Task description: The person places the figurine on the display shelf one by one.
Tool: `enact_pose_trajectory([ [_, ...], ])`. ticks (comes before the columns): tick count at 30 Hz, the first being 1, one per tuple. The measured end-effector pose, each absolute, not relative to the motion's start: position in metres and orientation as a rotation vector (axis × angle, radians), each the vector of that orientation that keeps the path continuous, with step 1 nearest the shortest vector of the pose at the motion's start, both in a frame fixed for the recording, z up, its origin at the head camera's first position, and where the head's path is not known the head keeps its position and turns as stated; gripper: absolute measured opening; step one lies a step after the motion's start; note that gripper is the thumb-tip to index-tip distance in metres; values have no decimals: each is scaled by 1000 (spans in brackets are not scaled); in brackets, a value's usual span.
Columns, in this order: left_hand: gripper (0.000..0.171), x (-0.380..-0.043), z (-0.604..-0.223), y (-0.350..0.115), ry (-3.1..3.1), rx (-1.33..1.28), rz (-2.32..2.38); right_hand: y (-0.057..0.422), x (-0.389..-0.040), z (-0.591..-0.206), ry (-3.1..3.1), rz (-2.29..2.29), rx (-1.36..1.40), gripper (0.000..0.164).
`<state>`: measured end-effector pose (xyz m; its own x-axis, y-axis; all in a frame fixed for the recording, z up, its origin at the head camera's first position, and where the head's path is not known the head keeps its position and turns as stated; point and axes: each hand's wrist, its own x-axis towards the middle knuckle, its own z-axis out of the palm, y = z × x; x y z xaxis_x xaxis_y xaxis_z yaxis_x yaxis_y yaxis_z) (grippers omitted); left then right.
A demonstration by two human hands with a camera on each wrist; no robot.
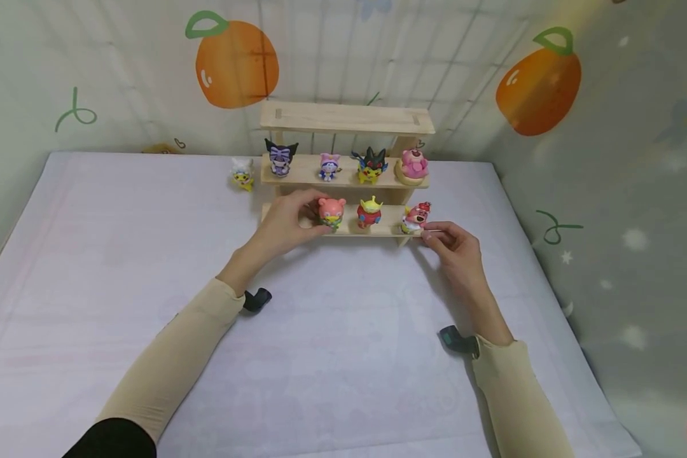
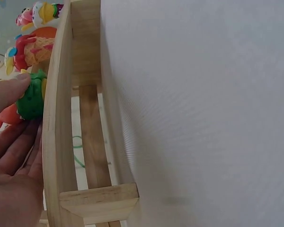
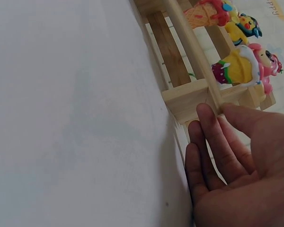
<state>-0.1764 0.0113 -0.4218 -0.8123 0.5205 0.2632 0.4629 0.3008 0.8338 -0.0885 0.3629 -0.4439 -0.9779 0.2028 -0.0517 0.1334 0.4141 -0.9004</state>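
Observation:
In the head view my left hand holds a small pink figurine with round ears on the lowest step of a wooden display shelf. The left wrist view shows its green lower part between thumb and fingers, right at the board's edge. My right hand pinches the right end of that lowest board, thumb on one side and fingertips on the other in the right wrist view. Just beside it stands a pink figurine with a red hat. Between the hands is a yellow-headed, red-bodied figurine.
On the middle step stand a purple figurine with black ears, a small pink-and-purple one, a yellow one with a dark hood and a pink bear. A white-and-yellow figurine stands on the white-covered table, left of the shelf.

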Motion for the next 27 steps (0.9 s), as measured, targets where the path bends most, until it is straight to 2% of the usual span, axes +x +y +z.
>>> enact_pose_trajectory([
  [10, 46, -174, -420, 11, 2511, 917, 1545, 363, -88, -444, -2582, 1644, -318, 38],
  [20, 54, -178, -423, -14, 2422, 902, 1538, 366, -89, -445, -2619, 1591, -299, 39],
  [27, 40, -182, -424, -51, 2462, 843, 1624, 365, -89, -445, -2610, 1616, -313, 40],
])
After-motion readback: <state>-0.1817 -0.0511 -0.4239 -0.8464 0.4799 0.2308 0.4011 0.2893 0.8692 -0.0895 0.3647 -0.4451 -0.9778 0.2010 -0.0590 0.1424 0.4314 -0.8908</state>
